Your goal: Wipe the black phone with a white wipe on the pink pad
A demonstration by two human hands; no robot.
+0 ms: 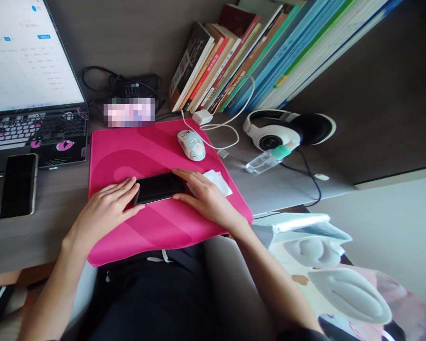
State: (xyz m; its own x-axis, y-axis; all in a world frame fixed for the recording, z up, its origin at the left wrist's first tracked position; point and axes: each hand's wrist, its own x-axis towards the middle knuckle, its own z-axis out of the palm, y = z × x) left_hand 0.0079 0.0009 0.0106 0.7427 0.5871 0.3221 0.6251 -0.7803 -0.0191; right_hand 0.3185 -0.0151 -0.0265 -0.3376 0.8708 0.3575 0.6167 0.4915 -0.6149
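A black smartphone [158,187] lies sideways, dark screen up, on a pink desk mat [122,147]. My left hand [108,208] grips its left end, with the thumb by the near edge and the fingers along the end. At the right end, my right hand [209,196] holds it between the thumb at the near corner and the fingers at the far corner. Some white tissue [218,182] sits beside my right hand, partly covered by it. Beyond the phone rests a light blue patterned mouse [191,145].
A laptop [31,61] and a second phone [19,185] are at left. Books [227,57] lean at the back, near a white charger [202,117] with its cable. Headphones [270,128] and a clear bottle [264,162] stand right. Bags [315,251] hang below the desk's right edge.
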